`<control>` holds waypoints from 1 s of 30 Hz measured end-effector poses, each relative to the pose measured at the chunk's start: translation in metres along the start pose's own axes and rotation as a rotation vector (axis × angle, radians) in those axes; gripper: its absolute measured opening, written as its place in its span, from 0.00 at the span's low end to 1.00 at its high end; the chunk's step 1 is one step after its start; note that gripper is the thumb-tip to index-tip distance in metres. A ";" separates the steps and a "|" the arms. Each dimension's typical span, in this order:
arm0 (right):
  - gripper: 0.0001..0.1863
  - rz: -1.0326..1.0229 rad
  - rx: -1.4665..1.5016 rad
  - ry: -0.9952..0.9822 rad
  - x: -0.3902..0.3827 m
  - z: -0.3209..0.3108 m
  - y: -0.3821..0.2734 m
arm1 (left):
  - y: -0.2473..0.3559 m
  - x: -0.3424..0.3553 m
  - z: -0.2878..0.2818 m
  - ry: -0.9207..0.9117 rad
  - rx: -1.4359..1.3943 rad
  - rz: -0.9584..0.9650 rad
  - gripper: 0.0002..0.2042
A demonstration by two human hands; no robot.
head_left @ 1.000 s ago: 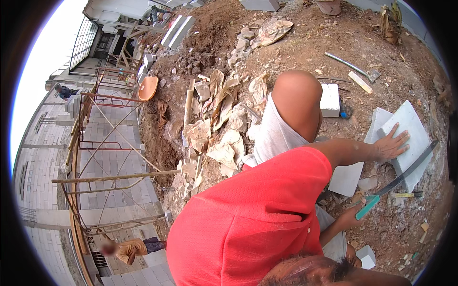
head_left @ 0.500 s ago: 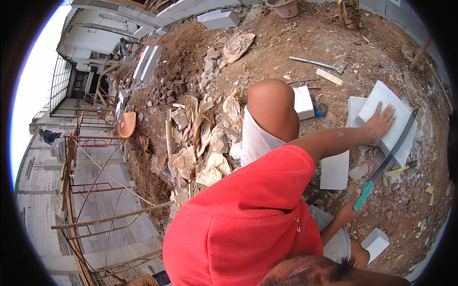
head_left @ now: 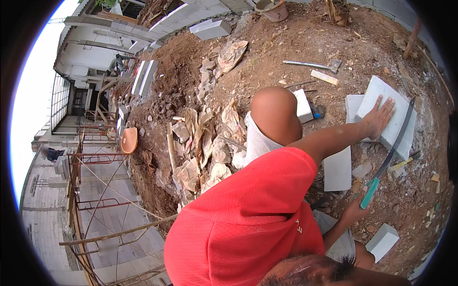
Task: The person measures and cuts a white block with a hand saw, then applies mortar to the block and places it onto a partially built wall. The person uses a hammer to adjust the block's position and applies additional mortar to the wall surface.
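We note a swung view; left hand (head_left: 380,118) still flat, fingers spread, atop the block (head_left: 393,126); right hand (head_left: 354,209) clasps the saw (head_left: 372,189).

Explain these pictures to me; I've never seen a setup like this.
No machine works here: these are a person's own bare hands. All three pictures come from one wide fisheye camera worn on the head, so straight edges bend; the scene lies sideways, sky at the left. The left hand rests flat on a white block; the right hand grips a saw by its green handle, its blade crossing the block in view. I cannot tell whether it has cut in. On the brown ground lie a pale slab, a long-handled tool and crumpled tan sheets.
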State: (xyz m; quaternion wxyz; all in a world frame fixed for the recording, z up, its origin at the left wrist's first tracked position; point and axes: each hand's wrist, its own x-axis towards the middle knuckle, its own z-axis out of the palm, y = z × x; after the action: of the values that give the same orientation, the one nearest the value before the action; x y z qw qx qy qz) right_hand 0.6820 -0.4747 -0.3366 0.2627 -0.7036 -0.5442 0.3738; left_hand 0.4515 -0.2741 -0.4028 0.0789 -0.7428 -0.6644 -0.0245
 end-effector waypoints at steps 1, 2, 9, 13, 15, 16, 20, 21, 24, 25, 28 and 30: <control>0.24 0.000 0.045 0.007 -0.008 -0.005 0.009 | 0.004 -0.001 0.000 0.001 -0.024 0.004 0.56; 0.24 0.000 0.089 0.014 -0.021 -0.012 0.027 | 0.009 -0.003 0.000 0.009 -0.012 0.005 0.57; 0.22 0.022 0.064 0.003 0.024 -0.004 0.006 | 0.010 -0.002 -0.016 -0.069 -0.092 0.025 0.59; 0.22 -0.065 -0.006 0.037 0.054 0.020 -0.023 | -0.007 0.005 -0.008 -0.062 0.013 0.018 0.60; 0.23 0.078 -0.077 -0.049 0.044 0.007 0.008 | 0.003 0.005 -0.008 -0.082 -0.040 0.030 0.58; 0.23 -0.002 -0.009 -0.001 0.030 0.007 0.024 | 0.000 0.005 -0.008 -0.077 -0.038 0.030 0.58; 0.22 -0.149 0.110 0.052 -0.023 -0.003 0.019 | -0.005 -0.005 -0.003 -0.059 -0.054 0.005 0.55; 0.21 -0.137 0.098 0.059 -0.026 -0.013 0.008 | 0.001 -0.003 -0.004 -0.042 -0.076 0.018 0.54; 0.19 0.027 -0.126 0.030 0.037 0.005 -0.026 | 0.004 0.000 -0.009 -0.016 -0.053 0.030 0.54; 0.19 -0.011 -0.062 0.028 0.043 0.007 -0.025 | 0.003 0.002 -0.013 -0.046 -0.075 0.030 0.53; 0.19 -0.064 0.043 0.011 0.038 0.001 -0.010 | 0.009 -0.003 -0.016 -0.088 -0.128 0.025 0.52; 0.20 -0.041 0.029 -0.014 0.015 -0.011 0.004 | 0.001 -0.003 -0.010 -0.033 -0.113 0.011 0.52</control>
State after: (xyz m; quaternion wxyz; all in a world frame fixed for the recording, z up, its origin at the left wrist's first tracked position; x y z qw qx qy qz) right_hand 0.6949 -0.4610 -0.3374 0.2766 -0.6860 -0.5547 0.3810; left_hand 0.4529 -0.2781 -0.3935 0.0261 -0.7499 -0.6592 -0.0492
